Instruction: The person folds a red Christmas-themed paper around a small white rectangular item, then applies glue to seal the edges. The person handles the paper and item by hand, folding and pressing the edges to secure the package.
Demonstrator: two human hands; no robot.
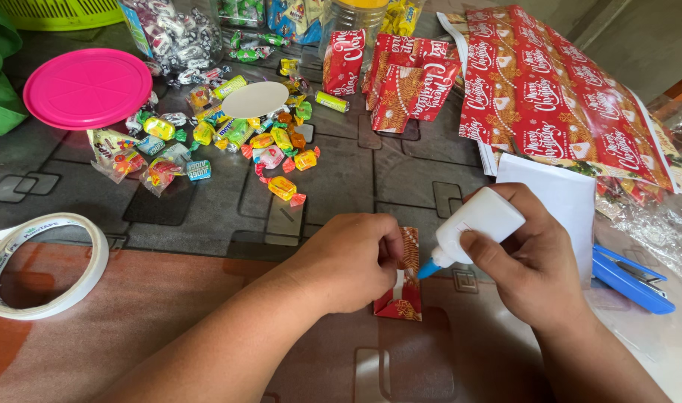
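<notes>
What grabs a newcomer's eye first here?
Front and centre, the right hand tips a white glue bottle with a blue nozzle at a small red paper packet, which the left hand pins to the table. Behind, left of centre, a bright heap of wrapped candies lies beside a pink lid. Red patterned wrapping paper fills the upper right, and a tape roll sits at the left edge.

On my counter (341, 186): one pink round lid (87, 87); loose wrapped candies (240, 145), scattered beside it; one roll of white tape (41, 265), near left edge; folded red gift-wrap bags (400, 75); red wrapping-paper sheets (564, 97); one blue stapler (630, 277), far right.
</notes>
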